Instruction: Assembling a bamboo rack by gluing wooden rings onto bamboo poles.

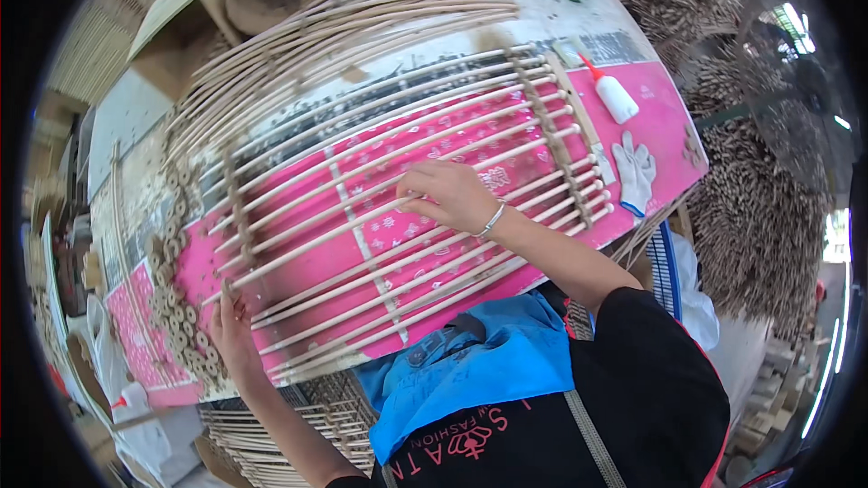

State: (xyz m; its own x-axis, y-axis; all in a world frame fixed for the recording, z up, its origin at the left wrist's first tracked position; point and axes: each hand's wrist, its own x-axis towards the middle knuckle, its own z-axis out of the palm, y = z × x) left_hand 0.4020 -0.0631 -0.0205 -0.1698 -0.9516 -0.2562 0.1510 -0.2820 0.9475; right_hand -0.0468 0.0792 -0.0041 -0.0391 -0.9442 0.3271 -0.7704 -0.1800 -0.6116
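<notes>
One rod (pixel 312 246) — pinched by your left hand (pixel 235 323) and right hand (pixel 449 195), fingers nearly closed — seems mid-threading; keep it aligned.

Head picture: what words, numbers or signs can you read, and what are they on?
Black shirt: reddish letters around a small emblem; I don't copy printed words.
White bottle: no lettering I can make out.
Pink cloth: white patterns, nothing readable.
Any other marks are too small or blurred to read.

Red lettering (pixel 452 425) stands on the black shirt (pixel 646 380).
</notes>
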